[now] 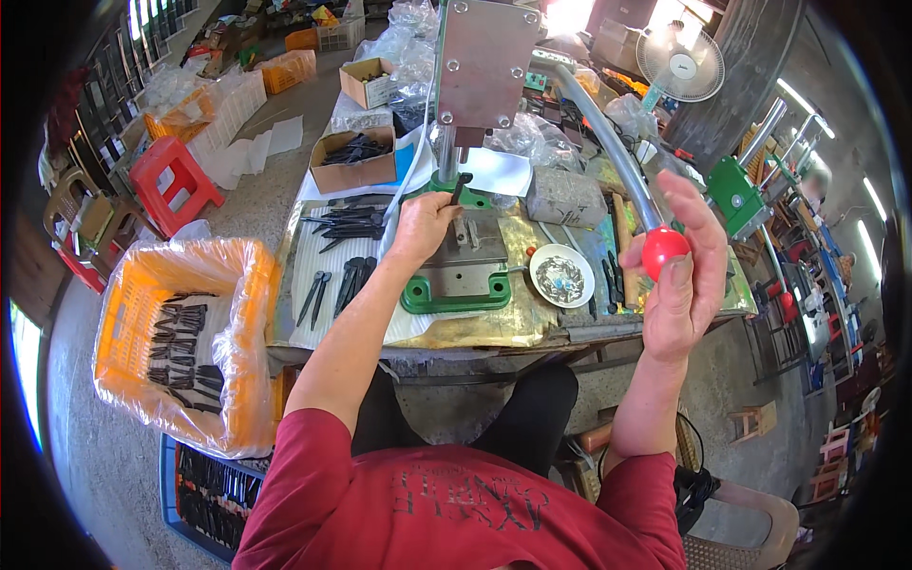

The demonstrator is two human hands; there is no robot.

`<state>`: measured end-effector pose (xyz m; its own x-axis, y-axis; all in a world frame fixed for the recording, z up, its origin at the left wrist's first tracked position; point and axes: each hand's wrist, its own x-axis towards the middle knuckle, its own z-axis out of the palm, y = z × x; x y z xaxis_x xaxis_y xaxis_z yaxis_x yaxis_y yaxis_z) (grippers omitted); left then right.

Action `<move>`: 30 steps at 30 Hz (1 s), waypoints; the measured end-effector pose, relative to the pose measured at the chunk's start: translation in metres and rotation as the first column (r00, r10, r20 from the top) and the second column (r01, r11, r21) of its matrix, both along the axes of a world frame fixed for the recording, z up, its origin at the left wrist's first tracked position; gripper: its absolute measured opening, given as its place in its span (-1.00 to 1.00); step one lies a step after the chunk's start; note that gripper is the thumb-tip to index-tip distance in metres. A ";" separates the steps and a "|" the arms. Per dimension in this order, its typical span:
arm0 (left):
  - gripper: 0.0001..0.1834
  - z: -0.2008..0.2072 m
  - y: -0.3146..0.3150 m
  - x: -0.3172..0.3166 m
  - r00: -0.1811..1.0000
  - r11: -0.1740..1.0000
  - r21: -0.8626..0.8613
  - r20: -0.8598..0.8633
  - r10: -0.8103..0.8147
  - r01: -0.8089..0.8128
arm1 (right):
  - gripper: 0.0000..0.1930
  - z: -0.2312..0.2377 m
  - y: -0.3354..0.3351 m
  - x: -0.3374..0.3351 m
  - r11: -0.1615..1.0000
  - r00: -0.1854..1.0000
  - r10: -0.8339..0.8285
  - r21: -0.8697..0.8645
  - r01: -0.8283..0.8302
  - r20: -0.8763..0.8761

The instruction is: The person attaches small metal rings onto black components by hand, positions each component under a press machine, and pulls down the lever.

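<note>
A green bench press (pixel 480 66) with a grey front plate stands at the middle of the table. My left hand (pixel 425 226) is closed on black pliers (pixel 460 188), only partly visible, just below the press ram. At the right, the steel lever (pixel 608 142) of the press ends in a red ball knob (pixel 664 249). My right hand (pixel 686 309) is against this knob, thumb over its near side and fingers stretched upward rather than wrapped around it. More black pliers (pixel 344 224) lie on white sheeting left of the press base (pixel 456 304).
A white bowl (pixel 562 300) of small metal pieces sits right of the base, near a wrapped block (pixel 566 198). Cardboard boxes (pixel 353 175) stand at the back left. A plastic-lined orange crate (pixel 119 328) holding black tools is beside the table. A fan (pixel 680 65) stands behind.
</note>
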<state>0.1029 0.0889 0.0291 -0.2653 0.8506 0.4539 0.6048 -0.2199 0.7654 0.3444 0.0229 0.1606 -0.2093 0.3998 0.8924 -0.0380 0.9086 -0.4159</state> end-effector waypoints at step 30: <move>-0.85 0.004 -0.060 -0.010 0.430 0.971 0.182 0.872 -0.233 0.157 | -0.82 -0.108 -0.005 -0.010 0.933 0.892 -0.048 -0.338 -0.120 -0.450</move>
